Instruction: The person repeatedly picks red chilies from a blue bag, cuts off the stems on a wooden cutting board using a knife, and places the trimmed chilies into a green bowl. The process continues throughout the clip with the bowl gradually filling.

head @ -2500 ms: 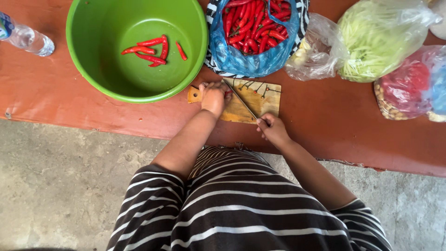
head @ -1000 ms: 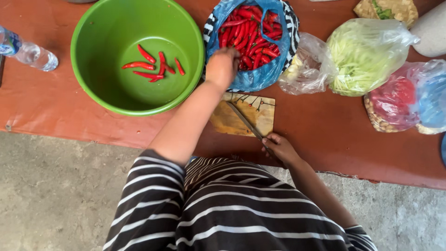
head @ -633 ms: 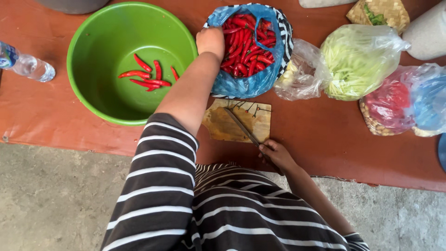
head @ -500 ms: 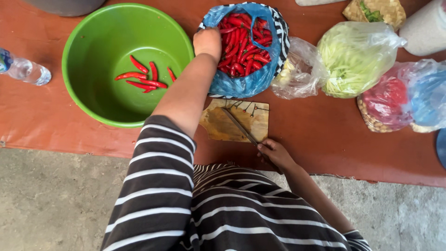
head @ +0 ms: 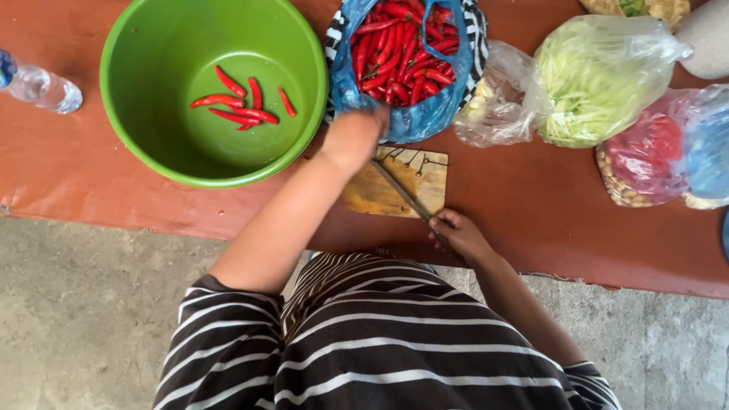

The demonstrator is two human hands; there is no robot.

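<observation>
Left hand [head: 353, 137] is back from the chilli bag [head: 406, 64], now over the board [head: 395, 182] edge; can't tell if it's holding chillies. Right hand [head: 459, 235] stays wrapped round the knife [head: 402, 193] on the board. More cutting coming, probably.

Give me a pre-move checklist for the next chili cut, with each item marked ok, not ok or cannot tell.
1. Knife gripped: ok, right hand is closed on its handle, blade lying across the cutting board.
2. Chili in left hand: cannot tell, the hand is blurred at the edge of the blue bag of red chilies.
3. Board free for cutting: ok, only the blade and small stem bits lie on it.
4. Left hand away from blade: ok, it is above the board's far edge.
5. Green bowl within reach: ok, it sits beside the board and holds a few chilies.
</observation>
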